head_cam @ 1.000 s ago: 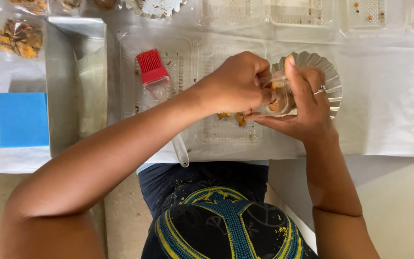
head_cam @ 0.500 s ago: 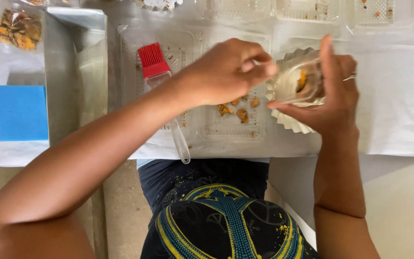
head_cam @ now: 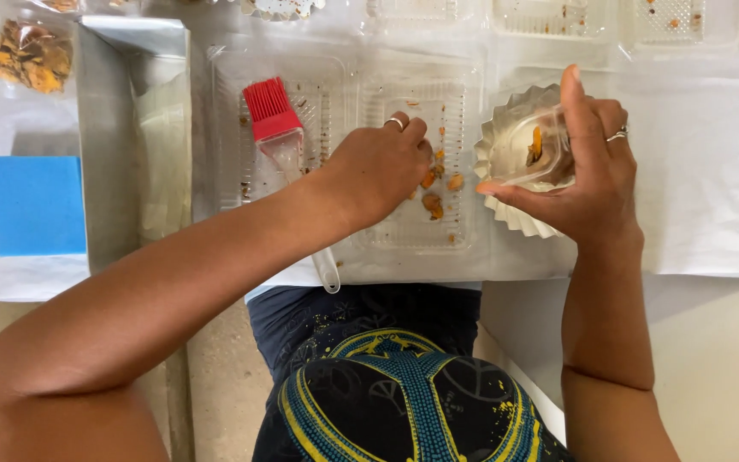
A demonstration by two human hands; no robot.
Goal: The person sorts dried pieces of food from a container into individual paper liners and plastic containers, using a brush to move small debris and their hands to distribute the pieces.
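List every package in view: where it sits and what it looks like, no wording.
Clear clamshell tray: centre, open, ribbed, orange pieces under the left hand.
Small clear bag: in the right hand, over a fluted foil cup; orange bits inside.
Clear bag: top left, brown-orange pieces.
Clear trays: along top edge, crumbs inside.
No labels, signs or screens.
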